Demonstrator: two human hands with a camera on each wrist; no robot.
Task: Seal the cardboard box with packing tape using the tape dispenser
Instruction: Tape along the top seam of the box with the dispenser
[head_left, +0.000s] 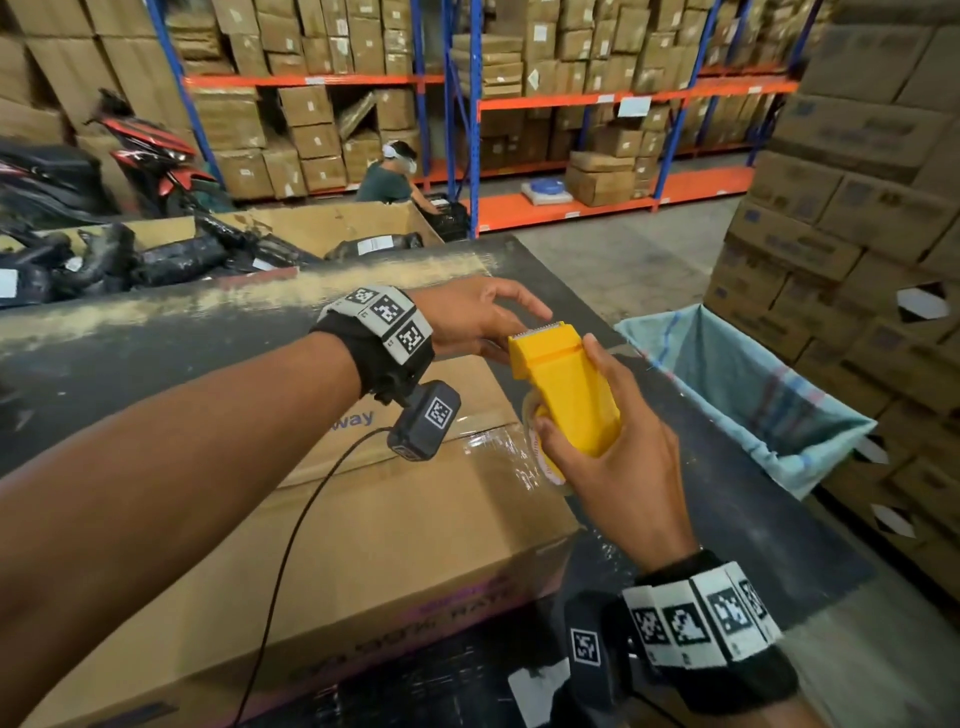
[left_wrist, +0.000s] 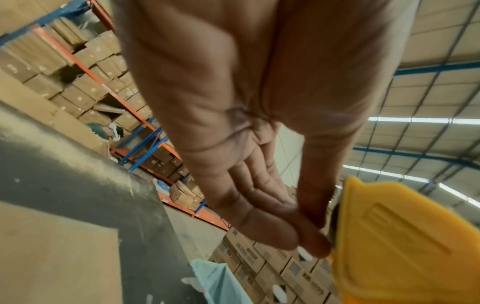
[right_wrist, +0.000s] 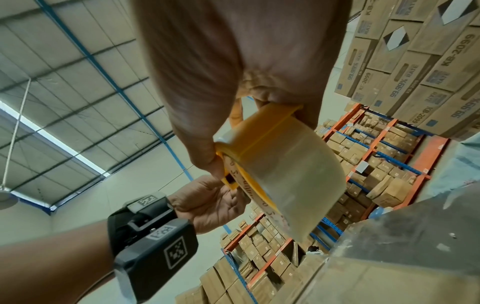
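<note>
- Head view: my right hand (head_left: 618, 457) grips the yellow tape dispenser (head_left: 563, 387), fingers wrapped round its body, held in the air just above the near right end of the cardboard box (head_left: 322, 525). The box lies flat on the dark table (head_left: 769, 519), flaps down, with a glossy clear tape strip (head_left: 498, 452) already across its top near that end. My left hand (head_left: 478, 322) reaches to the dispenser's serrated blade end, fingers loosely extended, touching it
- I judge the step to be freeing the tape's loose end at the blade; next I must draw out a tail and stick it on the box seam before pulling along
- Left wrist view: my left fingers (left_wrist: 270, 234) lie straight and together, tips against the yellow dispenser's edge (left_wrist: 389, 236); no tape end is visible between them, so this hand is open, holding nothing I can see
- Right wrist view: the right hand's fingers curl round the dispenser; the clear tape roll (right_wrist: 283, 170) sits in its yellow frame, wide and nearly full
</note>
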